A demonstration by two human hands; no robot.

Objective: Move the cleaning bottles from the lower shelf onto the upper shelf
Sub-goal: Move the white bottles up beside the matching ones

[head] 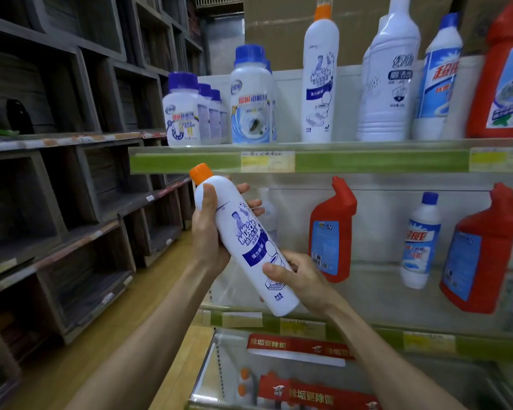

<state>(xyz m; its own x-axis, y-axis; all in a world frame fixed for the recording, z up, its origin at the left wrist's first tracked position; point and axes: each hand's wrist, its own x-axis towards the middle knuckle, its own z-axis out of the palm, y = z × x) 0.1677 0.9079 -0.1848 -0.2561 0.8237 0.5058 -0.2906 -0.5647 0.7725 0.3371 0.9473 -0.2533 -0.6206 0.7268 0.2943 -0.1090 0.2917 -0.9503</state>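
Held tilted in front of the shelving, cap up and to the left: a tall, smooth white plastic bottle (pixel 243 244) with a ribbed orange cap and a blue printed label, rounded at the shoulder, flat at the base; gripped by both hands, below the green front strip of the upper shelf (pixel 190 162) and out in front of the lower shelf (pixel 367 291). Wrapped round the upper body by the left hand (pixel 209 232), thumb across the near face, fingers (pixel 243 188) curled round the far side. Pinched near the base by the right hand (pixel 299 279), thumb pressed on the label, fingers curled behind.

Stood upright on the upper shelf: squat white jars with blue screw caps (pixel 187 109); a taller blue-capped jar (pixel 251 94); a matching orange-capped bottle (pixel 320 75); a plain white ribbed bottle (pixel 388 72); a slim blue-capped bottle (pixel 439 78); a glossy red bottle (pixel 501 78).

Left on the lower shelf: a red angled-neck bottle (pixel 332 229); a small blue-capped white bottle (pixel 421 241); a second red angled-neck bottle (pixel 483 250).

Seen to the left: dark, rough wooden cubbies (pixel 57 173); below them, pale wood flooring (pixel 131 335).
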